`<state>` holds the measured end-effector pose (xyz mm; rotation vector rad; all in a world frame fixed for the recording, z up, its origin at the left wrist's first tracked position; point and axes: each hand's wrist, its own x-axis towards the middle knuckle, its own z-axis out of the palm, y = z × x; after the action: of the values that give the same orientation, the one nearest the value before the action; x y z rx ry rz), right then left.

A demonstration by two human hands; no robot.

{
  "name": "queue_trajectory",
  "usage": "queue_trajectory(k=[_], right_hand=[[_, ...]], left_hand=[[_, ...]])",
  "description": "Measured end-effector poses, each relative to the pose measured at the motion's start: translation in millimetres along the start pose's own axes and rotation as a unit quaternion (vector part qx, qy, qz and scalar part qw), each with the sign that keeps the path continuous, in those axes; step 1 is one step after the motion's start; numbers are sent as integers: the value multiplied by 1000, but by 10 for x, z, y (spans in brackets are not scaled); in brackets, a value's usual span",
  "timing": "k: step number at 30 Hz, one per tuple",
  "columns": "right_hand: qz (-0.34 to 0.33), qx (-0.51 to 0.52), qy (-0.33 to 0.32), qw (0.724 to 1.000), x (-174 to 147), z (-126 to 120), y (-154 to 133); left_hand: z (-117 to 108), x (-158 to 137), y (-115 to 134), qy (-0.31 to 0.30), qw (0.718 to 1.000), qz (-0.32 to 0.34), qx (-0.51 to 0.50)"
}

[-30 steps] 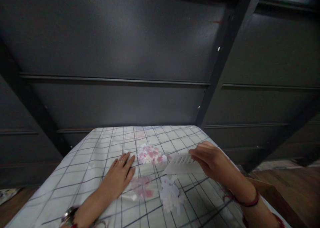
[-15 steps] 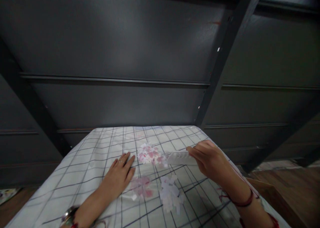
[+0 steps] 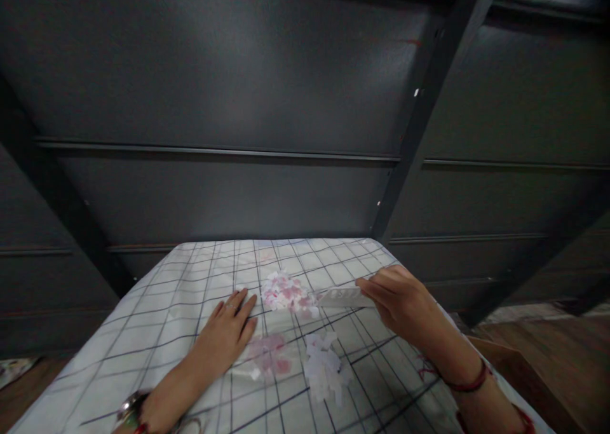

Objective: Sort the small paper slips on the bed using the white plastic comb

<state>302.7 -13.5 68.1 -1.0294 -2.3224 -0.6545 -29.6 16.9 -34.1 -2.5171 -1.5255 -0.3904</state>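
Observation:
My left hand (image 3: 227, 328) lies flat on the checked tablecloth with its fingers spread, holding nothing. In my right hand (image 3: 398, 297), thumb and fingers pinch the end of a clear, flat plastic strip (image 3: 339, 296) with faint marks on it. The strip's far end points left and reaches the edge of a heap of small pink and white pieces (image 3: 284, 292). Nearer to me, beside my left thumb, is a clear plastic bag with pink pieces (image 3: 271, 354). Right of the bag lies a loose pile of white slips (image 3: 325, 368).
A white tablecloth (image 3: 200, 269) with dark grid lines covers the table. Dark metal panels (image 3: 238, 192) stand right behind its far edge. Below on the right, a brown cardboard box (image 3: 515, 370) sits by the wooden floor.
The plastic strip in my right hand has tilted slightly, and the marks on it show differently. Both hands are in nearly the same places, and the piles look unchanged.

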Motion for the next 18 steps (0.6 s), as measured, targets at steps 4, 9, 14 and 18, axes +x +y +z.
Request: queue_trajectory(k=[4, 9, 14, 18], right_hand=[[20, 0, -42, 999, -27, -17, 28], [44, 25, -37, 998, -49, -61, 67], [20, 34, -26, 999, -28, -56, 21], [39, 54, -46, 997, -36, -111, 37]], left_hand=[[27, -2, -2, 12, 1000, -2, 1], [57, -2, -9, 24, 1000, -5, 0], [21, 9, 2, 10, 1000, 3, 13], [11, 3, 3, 3, 1000, 4, 24]])
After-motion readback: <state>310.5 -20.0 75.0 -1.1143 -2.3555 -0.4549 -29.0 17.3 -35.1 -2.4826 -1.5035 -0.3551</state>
